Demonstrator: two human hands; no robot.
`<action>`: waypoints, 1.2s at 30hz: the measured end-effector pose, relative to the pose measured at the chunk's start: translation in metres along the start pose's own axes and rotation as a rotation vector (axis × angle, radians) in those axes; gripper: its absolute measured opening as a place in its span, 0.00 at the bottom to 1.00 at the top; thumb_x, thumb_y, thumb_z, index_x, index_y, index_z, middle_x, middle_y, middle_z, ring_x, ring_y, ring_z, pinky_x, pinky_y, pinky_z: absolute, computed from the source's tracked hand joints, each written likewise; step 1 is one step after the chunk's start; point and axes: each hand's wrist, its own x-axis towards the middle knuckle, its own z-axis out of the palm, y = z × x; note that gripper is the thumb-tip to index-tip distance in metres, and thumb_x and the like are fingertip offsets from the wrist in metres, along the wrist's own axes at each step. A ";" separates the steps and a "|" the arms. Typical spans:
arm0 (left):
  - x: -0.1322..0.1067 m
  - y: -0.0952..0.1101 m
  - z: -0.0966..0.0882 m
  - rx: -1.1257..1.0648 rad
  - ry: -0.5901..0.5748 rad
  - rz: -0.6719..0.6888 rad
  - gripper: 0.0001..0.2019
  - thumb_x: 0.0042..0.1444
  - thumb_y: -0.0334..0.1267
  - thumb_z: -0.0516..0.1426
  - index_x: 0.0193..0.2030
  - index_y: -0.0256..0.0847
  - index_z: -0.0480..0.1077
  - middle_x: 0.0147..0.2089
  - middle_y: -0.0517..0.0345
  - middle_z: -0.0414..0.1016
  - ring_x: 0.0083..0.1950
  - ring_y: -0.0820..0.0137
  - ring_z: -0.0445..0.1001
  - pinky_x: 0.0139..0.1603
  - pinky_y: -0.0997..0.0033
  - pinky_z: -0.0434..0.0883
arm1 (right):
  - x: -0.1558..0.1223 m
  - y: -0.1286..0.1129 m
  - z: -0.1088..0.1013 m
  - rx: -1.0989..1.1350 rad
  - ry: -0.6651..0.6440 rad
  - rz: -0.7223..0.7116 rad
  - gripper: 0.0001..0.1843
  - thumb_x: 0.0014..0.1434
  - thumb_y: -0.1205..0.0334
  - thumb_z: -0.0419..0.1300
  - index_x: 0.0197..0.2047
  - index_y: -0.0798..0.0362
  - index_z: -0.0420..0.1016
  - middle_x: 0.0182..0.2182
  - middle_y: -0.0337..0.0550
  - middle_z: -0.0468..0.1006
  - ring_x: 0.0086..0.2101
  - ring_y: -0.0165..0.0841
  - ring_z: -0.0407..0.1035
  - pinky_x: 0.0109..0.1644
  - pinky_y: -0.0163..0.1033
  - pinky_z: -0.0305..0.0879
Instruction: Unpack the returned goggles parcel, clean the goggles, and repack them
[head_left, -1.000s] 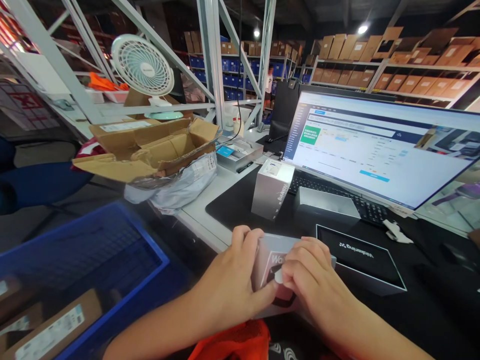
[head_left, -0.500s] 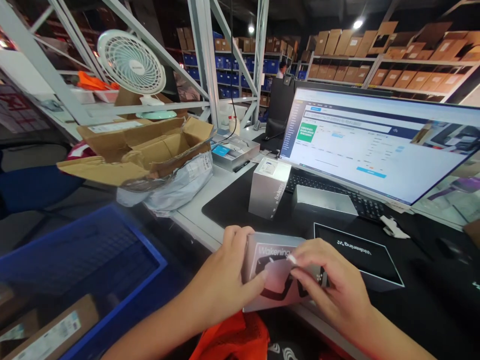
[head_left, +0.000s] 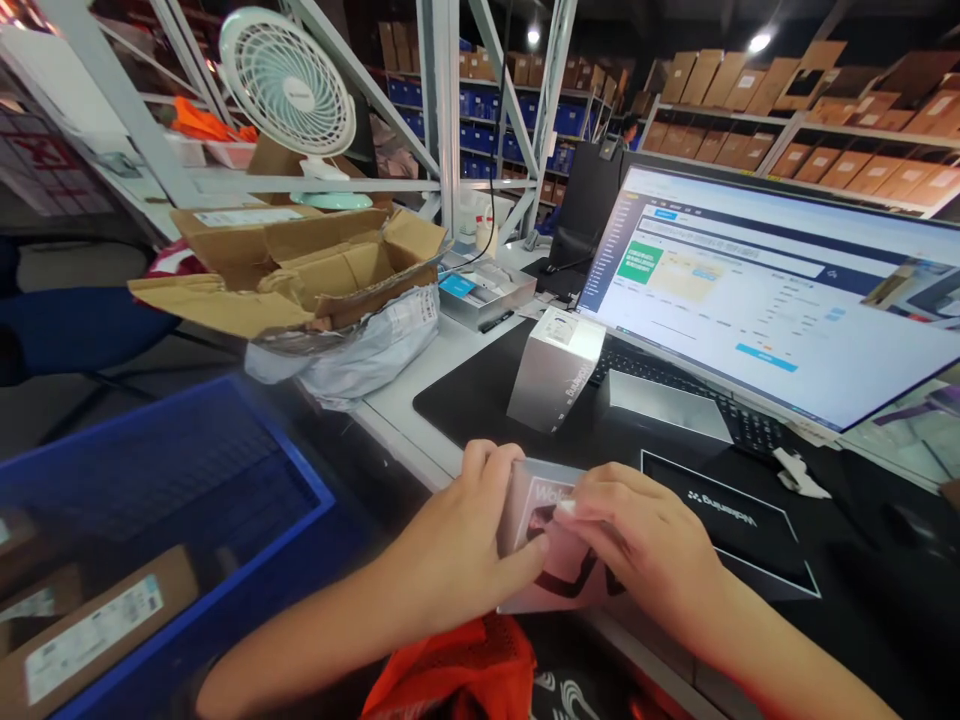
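A grey-pink printed box (head_left: 562, 592) marked "Wakening" is tilted towards me at the desk's front edge. My left hand (head_left: 472, 535) is closed on its left side, fingers over the top edge and thumb across the front face. My right hand (head_left: 649, 530) pinches a small white wad (head_left: 565, 510), perhaps tissue, against the box front and covers part of the lettering. Behind the box lies a black tray-like box (head_left: 739, 508) with the same word on it. Two silver boxes, one upright (head_left: 551, 385) and one lying flat (head_left: 664, 405), stand further back.
A monitor (head_left: 720, 270) and keyboard (head_left: 757, 435) are behind the boxes, with a crumpled white tissue (head_left: 801, 472) at right. An opened carton (head_left: 330, 275) lies on a grey plastic bag (head_left: 375, 350). A blue crate (head_left: 300, 480) holding cartons is at lower left.
My right hand has slid left across the box front with the white wad, now covering more of the word. The left hand keeps its hold. The view has shifted slightly.
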 end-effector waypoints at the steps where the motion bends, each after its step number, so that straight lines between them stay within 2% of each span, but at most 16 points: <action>1: 0.001 -0.001 -0.001 -0.009 -0.008 -0.001 0.28 0.58 0.51 0.55 0.62 0.46 0.52 0.57 0.49 0.58 0.50 0.53 0.74 0.52 0.44 0.74 | 0.001 0.001 -0.001 -0.010 -0.017 -0.010 0.07 0.68 0.73 0.56 0.44 0.51 0.68 0.34 0.39 0.74 0.35 0.29 0.68 0.39 0.32 0.68; 7: 0.004 -0.003 -0.005 -0.048 -0.017 -0.004 0.25 0.59 0.50 0.55 0.59 0.46 0.55 0.55 0.50 0.58 0.50 0.54 0.74 0.53 0.44 0.73 | 0.002 0.011 -0.002 -0.031 -0.145 0.023 0.05 0.69 0.70 0.53 0.45 0.51 0.68 0.34 0.40 0.75 0.34 0.30 0.68 0.36 0.33 0.68; 13: 0.008 -0.001 -0.011 -0.063 -0.042 0.003 0.25 0.59 0.53 0.54 0.58 0.46 0.56 0.55 0.50 0.58 0.49 0.54 0.74 0.52 0.44 0.74 | 0.007 0.016 -0.004 -0.014 -0.107 -0.034 0.09 0.68 0.71 0.56 0.50 0.52 0.69 0.38 0.44 0.78 0.40 0.32 0.71 0.40 0.34 0.70; 19: 0.009 -0.007 -0.007 -0.059 -0.033 0.007 0.27 0.59 0.54 0.54 0.61 0.46 0.55 0.56 0.49 0.58 0.48 0.54 0.74 0.51 0.44 0.74 | 0.008 0.016 -0.006 -0.064 -0.126 -0.027 0.08 0.68 0.71 0.56 0.47 0.52 0.71 0.37 0.44 0.78 0.38 0.31 0.72 0.38 0.34 0.70; 25: 0.011 -0.015 -0.002 -0.086 -0.014 0.014 0.26 0.58 0.53 0.55 0.60 0.46 0.57 0.55 0.50 0.60 0.45 0.56 0.75 0.49 0.47 0.74 | 0.015 0.018 -0.004 -0.070 -0.174 -0.021 0.08 0.69 0.69 0.53 0.44 0.51 0.72 0.36 0.44 0.79 0.39 0.33 0.75 0.39 0.35 0.74; 29: 0.014 -0.022 0.000 -0.111 0.000 0.008 0.26 0.57 0.51 0.56 0.60 0.48 0.57 0.54 0.51 0.60 0.44 0.57 0.76 0.50 0.48 0.74 | 0.021 0.020 -0.001 -0.037 -0.232 -0.004 0.09 0.68 0.71 0.52 0.45 0.50 0.71 0.36 0.42 0.79 0.43 0.34 0.74 0.48 0.41 0.76; 32: 0.015 -0.025 -0.003 -0.142 -0.015 0.008 0.25 0.57 0.50 0.56 0.59 0.47 0.58 0.53 0.52 0.60 0.44 0.59 0.75 0.50 0.50 0.74 | 0.026 0.021 0.001 0.024 -0.289 0.014 0.11 0.66 0.74 0.52 0.46 0.50 0.69 0.37 0.41 0.78 0.44 0.33 0.73 0.57 0.45 0.73; 36: 0.015 -0.028 -0.008 -0.168 -0.029 -0.002 0.22 0.58 0.50 0.56 0.57 0.46 0.60 0.52 0.52 0.61 0.44 0.59 0.75 0.48 0.52 0.75 | 0.029 0.022 0.001 0.141 -0.362 0.074 0.11 0.67 0.75 0.52 0.45 0.50 0.68 0.38 0.40 0.76 0.44 0.31 0.71 0.62 0.48 0.70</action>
